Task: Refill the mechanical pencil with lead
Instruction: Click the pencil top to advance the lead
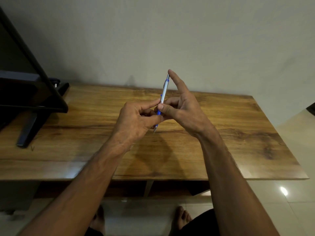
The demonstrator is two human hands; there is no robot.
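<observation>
A silver mechanical pencil (164,92) with a blue grip and blue trim is held nearly upright above the wooden table (238,133), tip down. My left hand (136,120) pinches its blue grip low down, thumb in front. My right hand (180,106) holds the barrel between thumb and a bent finger, and its index finger stretches up so its tip rests on the pencil's top cap. The metal tip pokes out below my left hand. No loose lead or lead case is visible.
A black monitor (25,79) on a dark stand (27,133) occupies the table's left end. The wall stands right behind the table. Pale tiled floor lies to the right, and bare feet (182,218) show below the front edge.
</observation>
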